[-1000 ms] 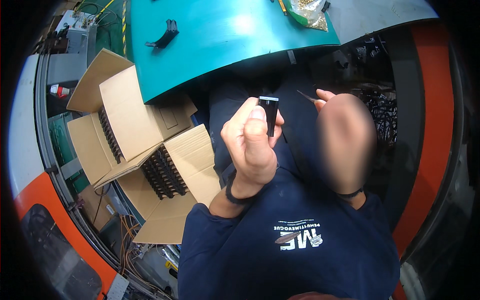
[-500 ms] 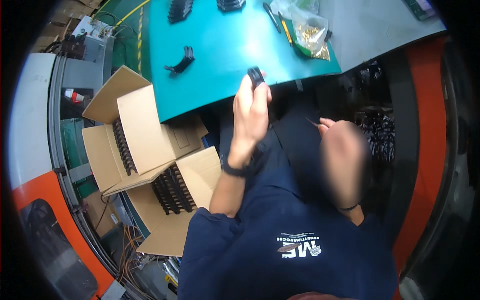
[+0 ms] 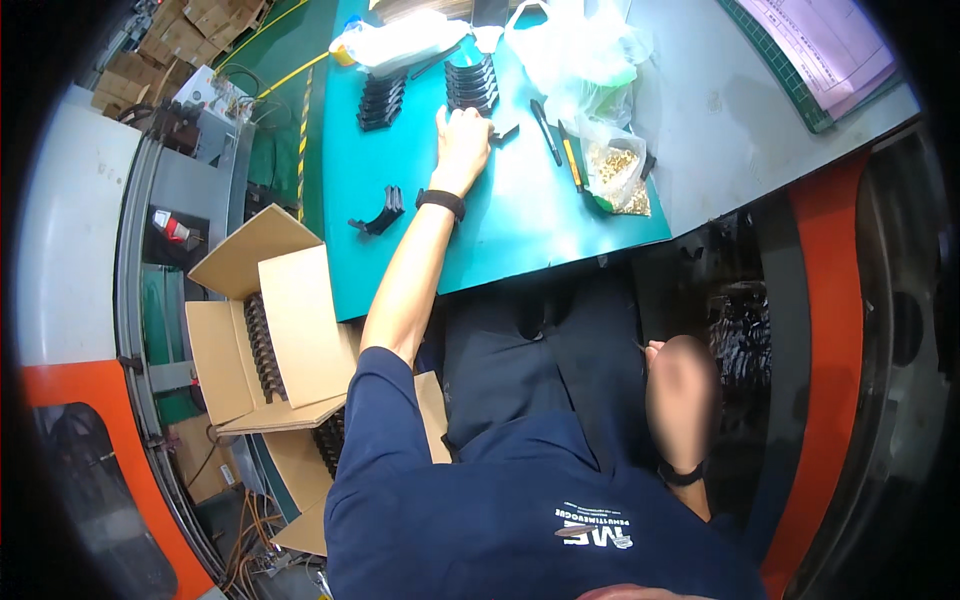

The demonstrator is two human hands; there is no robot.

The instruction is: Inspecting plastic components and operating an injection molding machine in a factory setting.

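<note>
My left hand point(image 3: 463, 150) reaches over the green table mat, its fingers closed on a black curved plastic part point(image 3: 505, 135), one end of which sticks out to the right. Just beyond the fingertips stands a row of similar black parts point(image 3: 471, 82). To its left is a second row point(image 3: 382, 100), and a few more pieces point(image 3: 388, 208) lie nearer, left of my forearm. My right hand point(image 3: 684, 395) is low beside my right thigh, mostly blurred. Its fingertips are pinched together, and only a sliver of a thin pointed tool shows at them.
Open cardboard boxes point(image 3: 298, 325) holding rows of black parts stand left of the table. On the mat point(image 3: 530, 225) lie a black pen point(image 3: 546, 132), a yellow-and-black cutter point(image 3: 571, 158) and a bag of small brass pieces point(image 3: 620, 175). Papers point(image 3: 815, 50) rest at the far right.
My left hand has carried the black part from the table's near edge out to the row. The right hand stays near my thigh. The view has shifted, showing more of the table's far side.
</note>
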